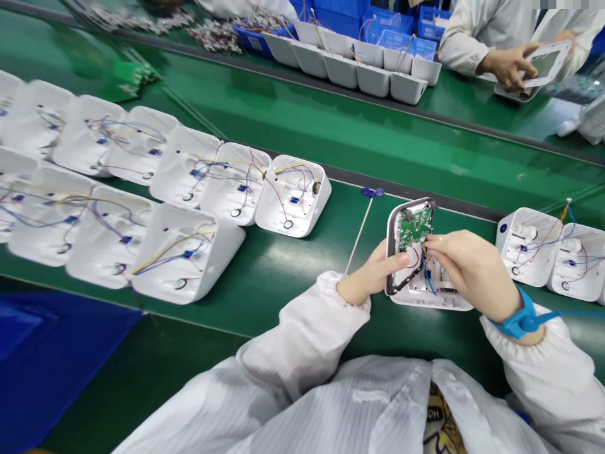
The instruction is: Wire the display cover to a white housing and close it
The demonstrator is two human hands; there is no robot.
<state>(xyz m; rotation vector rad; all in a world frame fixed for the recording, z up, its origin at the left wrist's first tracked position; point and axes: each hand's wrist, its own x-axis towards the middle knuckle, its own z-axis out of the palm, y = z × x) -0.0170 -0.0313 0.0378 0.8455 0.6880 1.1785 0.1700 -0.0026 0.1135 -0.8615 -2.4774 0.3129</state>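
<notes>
The left hand grips the edge of a grey-rimmed white panel, thumb pressed against its face, holding it upright over a white housing that lies on the green mat directly under both hands. The panel carries a green circuit board just above the fingertips, with red, blue and yellow wires trailing down from it between the two hands. The right hand has its fingers pressed together, pinching at the wires where they meet the board; a blue wrist strap circles that wrist. A thin white stick lies just left of the left thumb. Further left, two rows of open white housings with loose wiring stand on the green mat; two more sit right of the right hand. Beyond the fingers runs a green belt, then grey trays and a co-worker's hand on a white frame. The left rows are blurred, and exactly which wire is pinched cannot be made out.
</notes>
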